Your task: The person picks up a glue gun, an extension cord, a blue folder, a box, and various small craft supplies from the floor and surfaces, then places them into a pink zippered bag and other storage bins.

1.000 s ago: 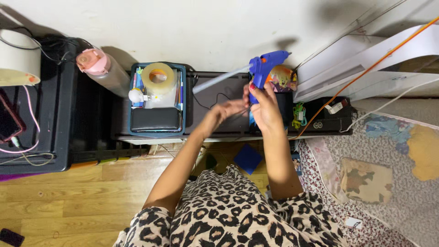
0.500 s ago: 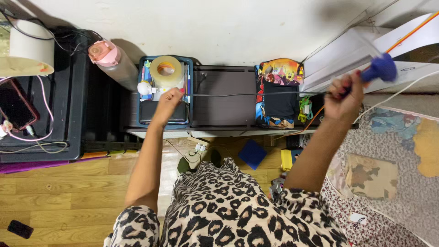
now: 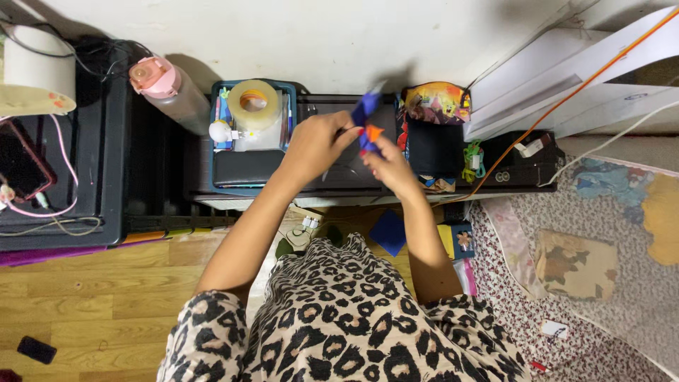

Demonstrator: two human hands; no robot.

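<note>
My left hand (image 3: 316, 146) and my right hand (image 3: 387, 167) meet over the low black table (image 3: 339, 185). Between them is a small blue object with an orange part (image 3: 367, 125). It is blurred, and its shape suggests a small glue gun. My right hand grips it from below, while the fingers of my left hand pinch its upper blue end. My lap, in leopard-print cloth (image 3: 339, 318), fills the bottom of the view.
A blue tray (image 3: 249, 166) holds a roll of clear tape (image 3: 254, 103). A pink-lidded bottle (image 3: 167, 86) lies to its left and a colourful pouch (image 3: 436, 103) to the right. White boards (image 3: 566, 78) and an orange cord (image 3: 552, 107) lie at far right. A phone (image 3: 21, 167) lies at far left.
My right hand has swung back from the far right to the centre with the blue object. My left hand has left the tray and joined it.
</note>
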